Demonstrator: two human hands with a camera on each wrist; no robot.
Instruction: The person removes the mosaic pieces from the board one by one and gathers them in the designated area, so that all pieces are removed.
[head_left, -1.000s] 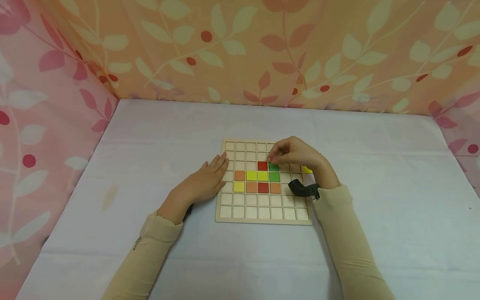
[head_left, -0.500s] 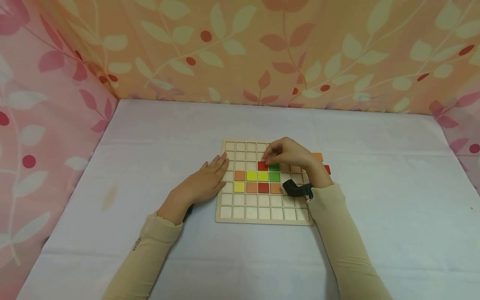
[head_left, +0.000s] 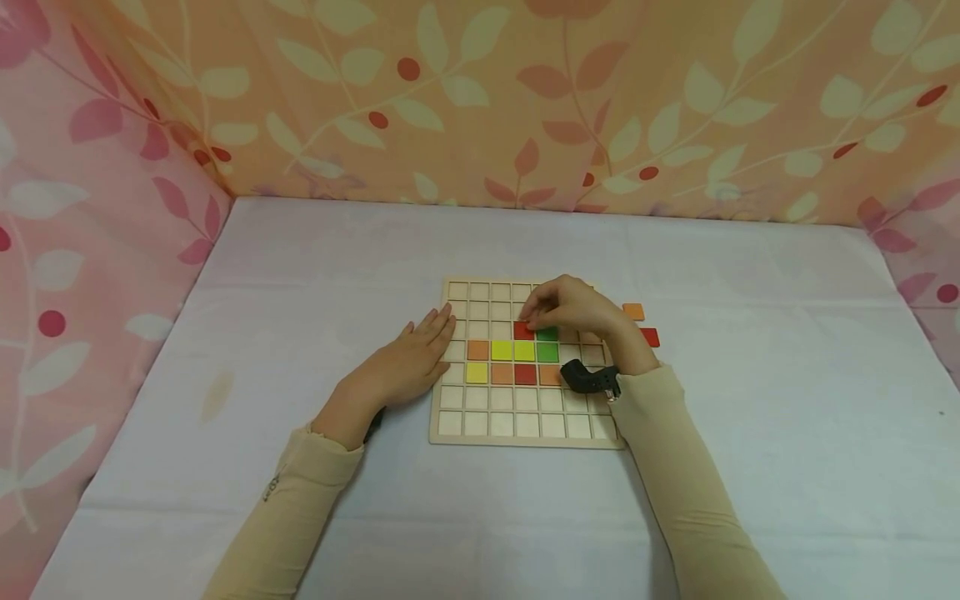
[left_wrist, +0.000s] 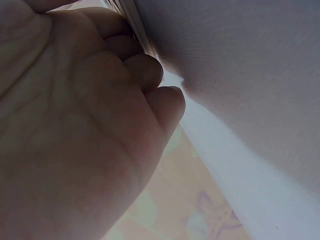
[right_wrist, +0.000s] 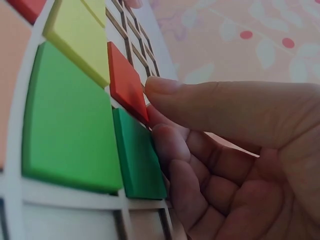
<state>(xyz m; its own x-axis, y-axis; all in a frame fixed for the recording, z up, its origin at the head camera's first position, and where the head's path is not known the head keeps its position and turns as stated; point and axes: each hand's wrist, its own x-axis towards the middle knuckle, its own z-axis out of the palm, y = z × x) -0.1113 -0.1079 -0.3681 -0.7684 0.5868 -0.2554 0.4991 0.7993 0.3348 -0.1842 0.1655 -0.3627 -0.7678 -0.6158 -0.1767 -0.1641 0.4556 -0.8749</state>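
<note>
The wooden grid board lies flat on the table, with red, green, yellow and orange tiles in its middle cells. My left hand rests along the board's left edge, fingers straight; in the left wrist view the palm fills much of the frame. At a red tile above the yellow ones, my right hand has its fingertips at the far edge. The right wrist view has thumb and curled fingers of this hand pinching that edge of the red tile, beside a dark green tile.
Right of the board, a loose orange tile and a loose red tile lie on the white cloth. A black wrist-worn device hangs over the board's right part. Flowered fabric stands behind and at the sides.
My right hand has shifted left, from by the upper green tile to the red tile. Its wrist has uncovered the loose orange and red tiles on the right. My left hand stays put.
</note>
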